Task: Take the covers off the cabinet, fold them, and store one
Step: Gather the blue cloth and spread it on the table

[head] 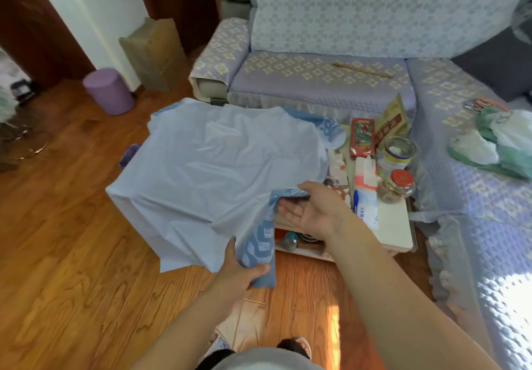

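A pale blue cover (207, 168) lies spread over the low cabinet (397, 225), its plain underside up and its blue patterned face showing at the folded-back near edge and far corner. My left hand (239, 271) grips the patterned edge where it hangs down at the front. My right hand (311, 211) is palm up, pinching the same edge higher up, at the cabinet top. The cabinet's right end is uncovered.
Jars (398, 153), packets and a tissue pack (365, 205) crowd the cabinet's bare right end. A covered sofa (316, 81) stands behind and along the right. A purple bin (110, 91) and a paper bag (155, 53) stand on the wood floor at left.
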